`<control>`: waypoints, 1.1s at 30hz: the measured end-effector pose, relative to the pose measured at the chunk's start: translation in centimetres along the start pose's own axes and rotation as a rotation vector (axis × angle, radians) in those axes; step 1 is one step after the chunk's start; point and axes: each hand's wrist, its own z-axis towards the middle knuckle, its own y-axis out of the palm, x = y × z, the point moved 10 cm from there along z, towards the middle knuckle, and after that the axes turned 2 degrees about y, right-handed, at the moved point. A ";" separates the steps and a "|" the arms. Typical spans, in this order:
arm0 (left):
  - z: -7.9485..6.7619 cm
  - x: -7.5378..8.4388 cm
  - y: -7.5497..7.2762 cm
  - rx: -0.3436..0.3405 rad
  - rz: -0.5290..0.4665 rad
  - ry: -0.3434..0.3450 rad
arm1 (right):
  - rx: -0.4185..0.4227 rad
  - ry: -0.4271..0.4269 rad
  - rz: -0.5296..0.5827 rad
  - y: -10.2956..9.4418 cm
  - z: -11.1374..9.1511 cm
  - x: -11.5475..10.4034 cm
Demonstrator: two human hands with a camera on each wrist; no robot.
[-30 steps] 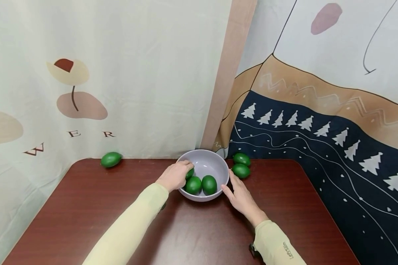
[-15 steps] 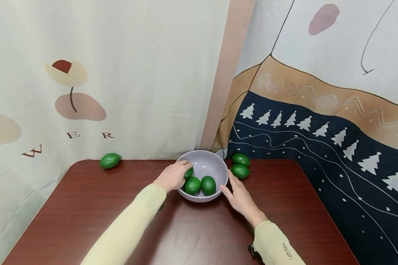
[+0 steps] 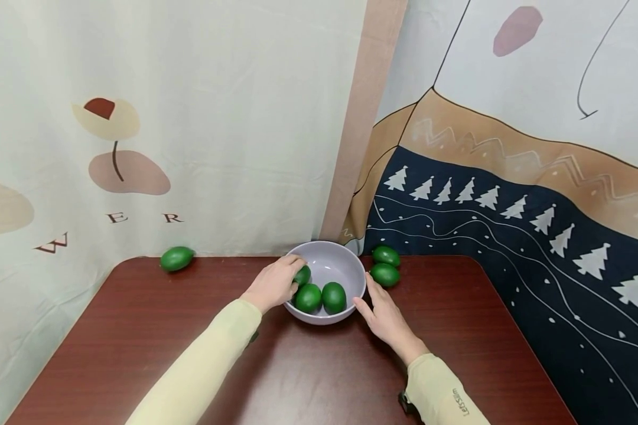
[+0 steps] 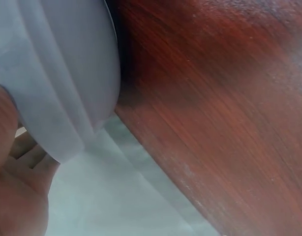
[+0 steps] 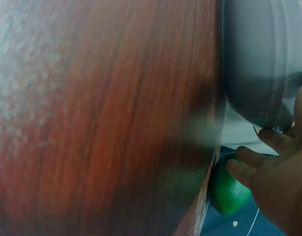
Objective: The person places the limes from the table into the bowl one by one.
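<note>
A lavender bowl (image 3: 331, 260) stands at the table's back edge, holding green limes. Two of them, a lime (image 3: 308, 298) and another lime (image 3: 334, 297), lie at its front. My left hand (image 3: 273, 283) reaches over the bowl's left rim, its thumb and fingers loosely around a third lime (image 3: 302, 275), partly hidden by them. My right hand (image 3: 385, 313) rests its extended fingers and thumb against the bowl's right side. In the right wrist view, the fingers (image 5: 274, 140) lie at the bowl wall (image 5: 261, 59), near a lime (image 5: 229, 189) outside it.
Two limes, one lime (image 3: 386, 255) behind another lime (image 3: 385, 275), sit just right of the bowl. A single lime (image 3: 176, 258) lies at the back left edge of the brown table (image 3: 308, 372). Printed curtains (image 3: 244, 147) hang right behind the table.
My left hand has drawn back slightly to the left and its fingers have loosened, showing more of the lime beneath. The right hand stays against the bowl. The head view shifted a little.
</note>
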 end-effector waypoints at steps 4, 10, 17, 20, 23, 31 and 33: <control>-0.4 -0.1 -0.4 0.046 0.005 0.009 | 0.004 -0.006 -0.003 0.0 0.0 0.0; -1.3 -0.3 -1.1 0.130 0.009 0.012 | -0.005 0.001 0.000 0.1 -0.1 0.1; -2.5 -0.8 -2.1 0.221 0.011 0.032 | -0.002 -0.006 -0.009 0.1 0.1 0.2; -3.1 -1.3 -2.3 0.244 0.006 0.024 | -0.009 0.001 -0.002 0.2 0.1 0.3; -3.6 -1.7 -2.6 0.271 -0.008 0.027 | -0.007 -0.004 -0.008 0.2 0.1 0.4; -4.7 -2.3 -3.4 0.324 -0.018 0.039 | -0.009 -0.017 -0.010 0.2 0.2 0.4; -4.9 -2.6 -3.4 0.308 -0.019 0.025 | -0.009 -0.016 -0.004 0.2 0.2 0.3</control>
